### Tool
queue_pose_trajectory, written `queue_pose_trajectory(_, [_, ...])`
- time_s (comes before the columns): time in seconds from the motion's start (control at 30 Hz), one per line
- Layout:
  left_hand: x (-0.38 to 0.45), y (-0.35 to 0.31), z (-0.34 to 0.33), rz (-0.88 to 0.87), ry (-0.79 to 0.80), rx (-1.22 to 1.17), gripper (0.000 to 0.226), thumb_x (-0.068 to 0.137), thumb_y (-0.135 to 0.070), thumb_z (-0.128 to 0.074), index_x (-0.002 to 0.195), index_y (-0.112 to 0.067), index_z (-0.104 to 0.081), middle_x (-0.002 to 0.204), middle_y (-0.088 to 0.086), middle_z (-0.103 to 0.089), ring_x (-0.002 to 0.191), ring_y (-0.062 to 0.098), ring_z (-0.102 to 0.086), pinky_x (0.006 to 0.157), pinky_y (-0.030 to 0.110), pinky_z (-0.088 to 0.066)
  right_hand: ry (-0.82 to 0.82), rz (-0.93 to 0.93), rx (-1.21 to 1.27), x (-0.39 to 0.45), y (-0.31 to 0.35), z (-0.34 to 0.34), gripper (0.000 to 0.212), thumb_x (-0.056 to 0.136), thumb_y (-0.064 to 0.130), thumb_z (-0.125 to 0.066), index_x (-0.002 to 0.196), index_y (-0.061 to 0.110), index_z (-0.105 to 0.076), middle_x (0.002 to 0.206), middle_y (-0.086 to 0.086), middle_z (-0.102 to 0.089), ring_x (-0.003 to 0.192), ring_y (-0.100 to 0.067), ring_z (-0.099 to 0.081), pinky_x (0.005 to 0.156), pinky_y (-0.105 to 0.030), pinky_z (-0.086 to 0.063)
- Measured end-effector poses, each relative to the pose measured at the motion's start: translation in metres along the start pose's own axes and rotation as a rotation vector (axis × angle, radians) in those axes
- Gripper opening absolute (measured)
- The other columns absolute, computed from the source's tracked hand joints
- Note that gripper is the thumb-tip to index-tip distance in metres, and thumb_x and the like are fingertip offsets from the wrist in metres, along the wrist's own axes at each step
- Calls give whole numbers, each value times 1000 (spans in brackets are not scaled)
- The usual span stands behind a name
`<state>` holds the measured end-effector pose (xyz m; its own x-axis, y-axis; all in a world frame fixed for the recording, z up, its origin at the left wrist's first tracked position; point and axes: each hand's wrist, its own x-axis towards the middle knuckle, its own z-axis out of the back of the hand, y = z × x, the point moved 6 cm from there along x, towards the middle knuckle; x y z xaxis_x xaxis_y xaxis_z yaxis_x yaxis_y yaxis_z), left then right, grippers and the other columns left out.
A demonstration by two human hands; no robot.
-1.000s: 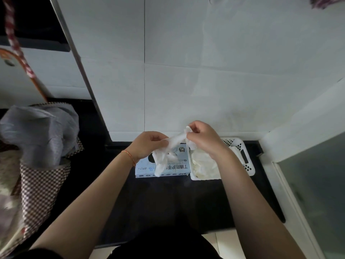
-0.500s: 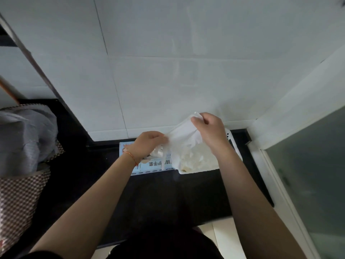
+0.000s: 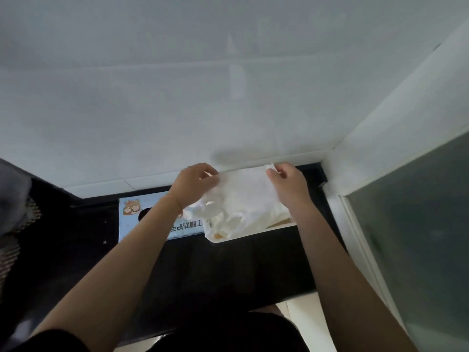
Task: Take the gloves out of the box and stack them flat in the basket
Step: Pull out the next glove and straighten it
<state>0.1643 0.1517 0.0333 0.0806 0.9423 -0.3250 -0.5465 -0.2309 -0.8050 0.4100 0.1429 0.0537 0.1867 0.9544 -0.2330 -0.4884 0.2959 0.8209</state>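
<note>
A thin white glove (image 3: 245,189) is stretched between both hands above the white basket (image 3: 253,233). My left hand (image 3: 193,184) pinches its left edge and my right hand (image 3: 286,182) pinches its cuff corner at the top right. Its fingers hang down onto several crumpled white gloves (image 3: 233,222) lying in the basket. The light blue glove box (image 3: 132,217) lies flat on the black counter just left of the basket, and my left forearm covers part of its dark opening.
The black counter (image 3: 203,270) runs along a white tiled wall (image 3: 228,97). A white corner post and a frosted glass panel (image 3: 418,237) close off the right side. A grey cloth over a checked bag (image 3: 12,204) sits at the far left.
Both hands have carried the glove right, away from the box and over the basket, and pulled it out wide. The camera has swung right, so the bag is nearly out of view.
</note>
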Motion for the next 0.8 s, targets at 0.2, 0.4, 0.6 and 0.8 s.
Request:
queue_pose_trajectory(0.2, [10, -23, -76, -296, -115, 643, 33, 92, -28, -56, 123, -16, -60, 123, 3, -59, 112, 25, -55, 97, 38, -40, 111, 26, -406, 36, -70, -6, 18, 102, 28, -49, 111, 13, -54, 88, 1, -60, 81, -18, -60, 68, -31, -48])
queue_pose_trajectory(0.4, [8, -2, -148, -287, 115, 878, 84, 82, -70, -17, 152, -25, -25, 162, 2, -18, 151, 23, -8, 123, 47, -3, 82, 206, -719, 46, -81, -12, 15, 102, 25, -48, 112, 14, -49, 88, 2, -59, 61, -17, -54, 53, -31, -43])
queue_pose_trajectory(0.6, [11, 40, -142, -188, 132, 1002, 105, 67, -87, -18, 156, -34, -2, 166, 2, 1, 152, 24, 6, 120, 53, 6, -3, 605, -1189, 44, -83, -19, 50, 60, 2, -79, 105, 7, -58, 79, -11, -65, 36, -20, -45, 44, -26, -34])
queue_pose_trajectory(0.8, [15, 46, -147, -136, 151, 1063, 106, 73, -87, -39, 153, -40, 12, 164, 0, 14, 151, 32, 11, 118, 58, 6, 144, 659, -1374, 44, -90, -32, 29, 70, 18, -82, 90, 12, -62, 71, -2, -57, 52, -16, -44, 63, -31, -37])
